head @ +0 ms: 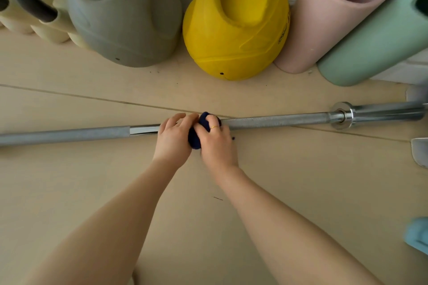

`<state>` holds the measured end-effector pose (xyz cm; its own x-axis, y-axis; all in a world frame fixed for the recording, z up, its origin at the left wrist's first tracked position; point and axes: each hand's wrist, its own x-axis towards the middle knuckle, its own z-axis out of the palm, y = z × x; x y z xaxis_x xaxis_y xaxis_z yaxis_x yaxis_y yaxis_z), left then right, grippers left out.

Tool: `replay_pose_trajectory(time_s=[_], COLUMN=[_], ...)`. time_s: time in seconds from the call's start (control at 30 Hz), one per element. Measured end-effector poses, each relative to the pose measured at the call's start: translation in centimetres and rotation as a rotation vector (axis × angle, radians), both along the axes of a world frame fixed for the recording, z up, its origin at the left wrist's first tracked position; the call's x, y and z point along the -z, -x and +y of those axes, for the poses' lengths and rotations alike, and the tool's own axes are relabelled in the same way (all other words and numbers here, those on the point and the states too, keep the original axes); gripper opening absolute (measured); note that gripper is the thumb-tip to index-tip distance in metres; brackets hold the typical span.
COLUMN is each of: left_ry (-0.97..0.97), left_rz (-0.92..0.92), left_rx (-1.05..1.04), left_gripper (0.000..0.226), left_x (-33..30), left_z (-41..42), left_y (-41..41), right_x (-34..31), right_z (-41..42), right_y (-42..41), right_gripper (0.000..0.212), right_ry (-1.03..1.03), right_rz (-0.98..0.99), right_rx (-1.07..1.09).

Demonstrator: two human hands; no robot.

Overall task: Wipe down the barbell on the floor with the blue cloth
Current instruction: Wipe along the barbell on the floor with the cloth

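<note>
A long steel barbell lies across the beige floor from the left edge to the right, its collar and sleeve at the right. A dark blue cloth is bunched around the bar's middle. My right hand, wearing a gold ring, grips the cloth over the bar. My left hand sits right beside it, fingers curled over the bar and touching the cloth's left side. The bar under both hands is hidden.
Soft kettlebells stand behind the bar along the wall: a grey one, a yellow one, cream ones at far left. Pink and green rollers lean at the right. A light blue object is at the right edge.
</note>
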<state>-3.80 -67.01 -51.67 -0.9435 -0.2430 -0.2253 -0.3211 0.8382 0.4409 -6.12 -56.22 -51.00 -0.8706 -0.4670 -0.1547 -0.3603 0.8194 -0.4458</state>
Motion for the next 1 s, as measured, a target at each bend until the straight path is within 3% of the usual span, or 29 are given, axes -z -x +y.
replay_pose_trajectory(time_s=[0.1, 0.3, 0.37, 0.43, 0.5, 0.63, 0.73, 0.87, 1.0], left_ry=[0.014, 0.144, 0.234, 0.295, 0.309, 0.365, 0.377, 0.415, 0.405], left_rz=[0.005, 0.051, 0.113, 0.15, 0.14, 0.192, 0.226, 0.24, 0.208], left_rx=[-0.001, 0.06, 0.12, 0.123, 0.114, 0.121, 0.126, 0.109, 0.092], left_gripper=[0.062, 0.056, 0.057, 0.06, 0.059, 0.05, 0.047, 0.053, 0.051], left_x=[0.2, 0.3, 0.6, 0.9, 0.7, 0.7, 1.3, 1.8, 1.4], left_z=[-0.1, 1.2, 2.0, 3.0, 3.9, 3.8, 3.7, 4.1, 4.1], left_y=[-0.2, -0.3, -0.2, -0.1, -0.2, -1.0, -1.2, -1.5, -1.1], right_x=[-0.2, 0.6, 0.1, 0.0, -0.3, 0.0, 0.6, 0.7, 0.2], right_z=[2.7, 7.9, 6.6, 6.3, 8.1, 13.1, 12.1, 9.8, 13.2], right_y=[1.8, 4.8, 3.8, 3.1, 4.0, 6.1, 4.9, 1.9, 4.4], right_gripper=[0.043, 0.039, 0.032, 0.038, 0.044, 0.035, 0.032, 0.037, 0.047], right_ry=[-0.056, -0.155, -0.17, -0.198, -0.236, -0.311, -0.291, -0.192, -0.203], right_rz=[0.086, 0.133, 0.178, 0.233, 0.199, 0.175, 0.139, 0.073, 0.071], right_rx=[-0.118, 0.27, 0.147, -0.056, -0.13, 0.165, 0.302, 0.102, -0.065])
